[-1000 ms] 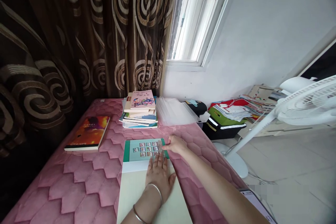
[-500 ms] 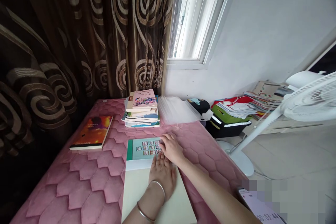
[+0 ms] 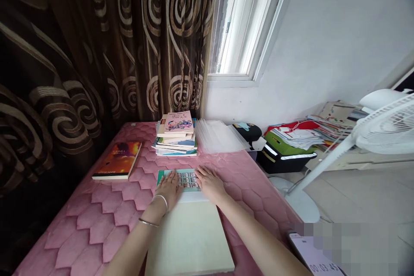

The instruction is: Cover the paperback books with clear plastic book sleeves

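L hand [image 3: 168,186]: palm down, fingers straight & a bit spread, on L end of teal-green printed panel w/ grid of small colour pics [image 3: 187,177]. Grips nothing, just lies on it. Two thin silver-coloured metal bangles [image 3: 148,223] on L wrist/forearm.

R hand [image 3: 210,183]: also palm down, fingers extended, over R edge of same panel. No grip seen; thumb partly hidden, can't tell its exact pos. Gap betw. hands shows mid part of pic grid.

Panel is at far end of large flat cream rectangular book [image 3: 192,235]; pale strip betw. panel & cream area. Book lies flat, approx. centred in front of person, on pink quilted mattress w/ hexagon pattern [image 3: 110,202].

Surroundings: orange-red paperback w/ dark lower band [image 3: 118,159] flat on mattress, far L, well apart from hands. Stack of mixed books [image 3: 176,147] beyond panel, topped by pink illustrated book [image 3: 179,122]. Translucent plastic sheets [image 3: 221,136] just R of stack. Phone w/ lit pale screen [image 3: 312,250] near R forearm, lower R, timer digits showing. White pedestal fan [image 3: 384,125] on R; brown curtain w/ spiral motif [image 3: 129,43] behind mattress, far L.
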